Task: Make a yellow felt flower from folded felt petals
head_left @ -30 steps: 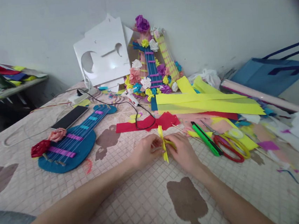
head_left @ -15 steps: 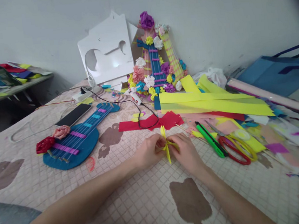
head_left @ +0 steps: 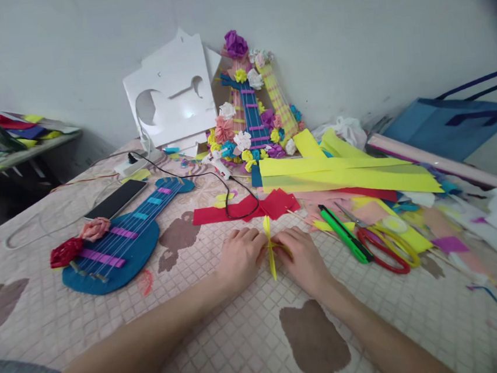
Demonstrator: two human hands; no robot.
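Between my two hands is a piece of yellow crepe paper [head_left: 272, 257], pinched at its middle, with narrow ends sticking out above and below. My left hand [head_left: 243, 256] grips it from the left, fingers curled and tips partly hidden. From the right, my right hand [head_left: 301, 256] closes on the same paper, and a folded bit of yellow shows by its fingers. Just behind the hands lies a strip of red paper [head_left: 216, 214] with a black cord looped over it. Right of my right hand are a green box cutter [head_left: 344, 234] and red-and-yellow-handled scissors [head_left: 382, 250].
A blue paper guitar [head_left: 114, 252] with two paper roses lies left, beside a phone [head_left: 117, 199]. Behind are a white hot glue gun [head_left: 218, 165], flower-covered guitars [head_left: 250, 113] and white foam board [head_left: 169, 94]. Yellow paper strips [head_left: 344, 174] and scraps cover the right.
My left hand has turned so its back and knuckles face up more, fingers closer around the yellow paper. The view has shifted slightly; the things on the table stay put.
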